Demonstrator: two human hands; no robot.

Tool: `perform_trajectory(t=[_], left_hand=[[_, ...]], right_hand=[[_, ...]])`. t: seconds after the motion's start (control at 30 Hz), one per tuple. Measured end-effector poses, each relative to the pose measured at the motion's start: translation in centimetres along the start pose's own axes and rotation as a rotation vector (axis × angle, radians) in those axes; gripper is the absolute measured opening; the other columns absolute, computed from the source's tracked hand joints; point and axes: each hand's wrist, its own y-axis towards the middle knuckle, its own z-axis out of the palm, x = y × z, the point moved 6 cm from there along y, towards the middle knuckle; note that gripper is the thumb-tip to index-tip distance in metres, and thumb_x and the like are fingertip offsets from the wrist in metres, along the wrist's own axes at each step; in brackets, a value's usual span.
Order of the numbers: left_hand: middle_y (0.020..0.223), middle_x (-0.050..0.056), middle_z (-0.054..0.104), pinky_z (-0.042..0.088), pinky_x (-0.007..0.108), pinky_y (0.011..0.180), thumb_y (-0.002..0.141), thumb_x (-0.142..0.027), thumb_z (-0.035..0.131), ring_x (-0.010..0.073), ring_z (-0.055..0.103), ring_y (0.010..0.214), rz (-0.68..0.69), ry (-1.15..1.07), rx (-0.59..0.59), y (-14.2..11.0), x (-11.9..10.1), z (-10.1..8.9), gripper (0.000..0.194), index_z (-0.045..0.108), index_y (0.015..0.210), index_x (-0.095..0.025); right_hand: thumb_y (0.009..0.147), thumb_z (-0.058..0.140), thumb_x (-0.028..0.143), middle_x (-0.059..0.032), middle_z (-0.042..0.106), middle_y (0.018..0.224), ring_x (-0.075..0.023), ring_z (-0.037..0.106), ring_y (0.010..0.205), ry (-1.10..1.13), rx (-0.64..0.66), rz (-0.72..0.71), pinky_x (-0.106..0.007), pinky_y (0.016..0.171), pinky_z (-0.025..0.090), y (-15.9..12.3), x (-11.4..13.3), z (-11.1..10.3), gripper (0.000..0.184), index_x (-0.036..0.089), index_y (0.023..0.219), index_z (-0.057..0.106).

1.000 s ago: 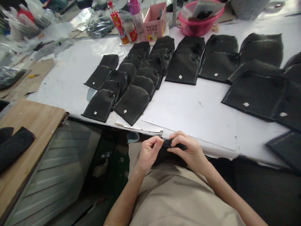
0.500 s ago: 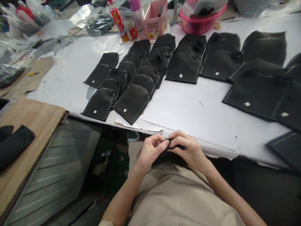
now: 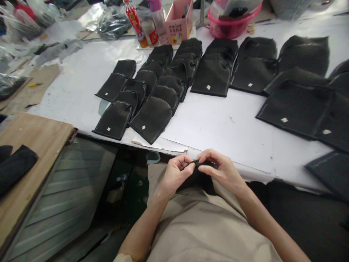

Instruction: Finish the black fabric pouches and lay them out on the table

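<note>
A black fabric piece lies over my lap at the table's front edge, partly covered by my hands. My left hand is closed, pinching its upper edge between thumb and fingers. Close beside it, my right hand pinches the same edge, thumb and index finger nearly meeting at a small gathered spot. The full shape of the piece is hidden. Beyond my hands, similar black pieces, several with small white stickers, overlap in rows on the white-covered table.
At the back stand a red-labelled bottle, a pink box and a pink basin. On the left, a wooden board carries dark cloth strips. A yellow cutter lies on brown cardboard.
My right fingers have shifted their grip, and the thumb now points at the gathered spot. The black piece's edge is bunched more between my hands. The view has moved slightly.
</note>
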Motion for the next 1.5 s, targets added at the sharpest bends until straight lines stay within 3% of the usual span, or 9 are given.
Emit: perform_trajectory(t=[0.33,0.5,0.6,0.7,0.77,0.9,1.07,1.23,1.5], left_hand=[[0.058,-0.005,0.041,0.025,0.019,0.049,0.079,-0.025,0.062,0.0066,0.031,0.053,0.085,0.202,-0.024,-0.4,-1.6,0.9,0.017,0.054,0.069,-0.015],[0.057,-0.005,0.039,0.023,0.019,0.047,0.079,-0.025,0.062,0.0063,0.030,0.052,0.076,0.199,-0.006,-0.3,-1.2,1.0,0.016,0.054,0.069,-0.015],[0.056,-0.006,0.039,0.022,0.019,0.046,0.081,-0.030,0.062,0.0058,0.030,0.050,0.018,0.096,0.008,-0.1,-0.5,0.8,0.020,0.053,0.070,-0.016],[0.057,-0.005,0.042,0.024,0.018,0.046,0.082,-0.033,0.063,0.0056,0.032,0.049,-0.014,0.021,0.013,-0.1,-0.1,0.6,0.022,0.054,0.072,-0.016],[0.059,-0.005,0.046,0.026,0.017,0.047,0.082,-0.033,0.063,0.0057,0.035,0.051,-0.007,0.011,0.015,0.0,-0.2,0.6,0.021,0.055,0.074,-0.015],[0.059,-0.005,0.046,0.026,0.016,0.047,0.081,-0.030,0.064,0.0052,0.033,0.051,0.024,0.009,0.009,0.1,-0.2,0.7,0.018,0.058,0.074,-0.015],[0.057,-0.005,0.044,0.025,0.017,0.047,0.082,-0.035,0.065,0.0052,0.033,0.050,0.008,-0.002,-0.001,0.2,0.1,0.3,0.023,0.058,0.074,-0.015],[0.066,-0.002,0.055,0.034,0.017,0.053,0.077,-0.038,0.074,0.0066,0.044,0.056,0.036,-0.043,0.097,0.0,-0.4,0.4,0.025,0.065,0.083,-0.015],[0.069,0.000,0.062,0.039,0.018,0.057,0.075,-0.035,0.078,0.0079,0.051,0.059,0.036,-0.048,0.101,-0.1,-0.1,0.3,0.024,0.070,0.081,-0.014]], right_hand=[[0.075,0.058,0.010,-0.0005,0.059,0.082,-0.0138,0.058,0.076,0.018,-0.036,0.100,-0.029,0.074,0.049,0.6,-0.6,0.0,0.014,0.019,0.086,0.055],[0.074,0.061,0.016,0.0004,0.058,0.077,-0.0125,0.056,0.071,0.146,-0.045,0.183,-0.026,0.066,0.045,0.6,-1.2,0.2,0.009,0.018,0.080,0.054],[0.082,0.061,0.025,-0.0001,0.058,0.077,-0.0123,0.055,0.069,0.154,-0.006,0.217,-0.025,0.063,0.044,0.3,-1.1,-0.3,0.008,0.018,0.083,0.057],[0.090,0.059,0.034,-0.0039,0.064,0.091,-0.0159,0.059,0.082,0.152,0.102,0.184,-0.028,0.072,0.047,-0.2,-0.6,-0.7,0.020,0.019,0.103,0.059],[0.084,0.068,0.033,-0.0052,0.064,0.105,-0.0192,0.059,0.096,0.115,0.170,0.135,-0.031,0.083,0.047,-0.6,-0.2,-0.7,0.032,0.021,0.112,0.058],[0.078,0.072,0.018,-0.0020,0.064,0.096,-0.0187,0.058,0.092,-0.085,0.101,0.083,-0.031,0.086,0.044,-0.9,-0.2,-0.5,0.021,0.021,0.096,0.061],[0.083,0.065,0.019,-0.0007,0.062,0.086,-0.0166,0.057,0.084,-0.021,-0.004,0.099,-0.028,0.079,0.043,-0.7,-0.6,0.0,0.005,0.019,0.084,0.059],[0.087,0.063,0.027,-0.0011,0.061,0.085,-0.0165,0.054,0.081,0.024,-0.008,0.156,-0.028,0.075,0.041,-0.7,-1.0,-0.2,0.010,0.019,0.083,0.059],[0.090,0.060,0.034,-0.0010,0.060,0.081,-0.0152,0.052,0.076,0.039,0.015,0.187,-0.027,0.070,0.041,-0.7,-0.9,-0.4,0.018,0.018,0.083,0.058]])
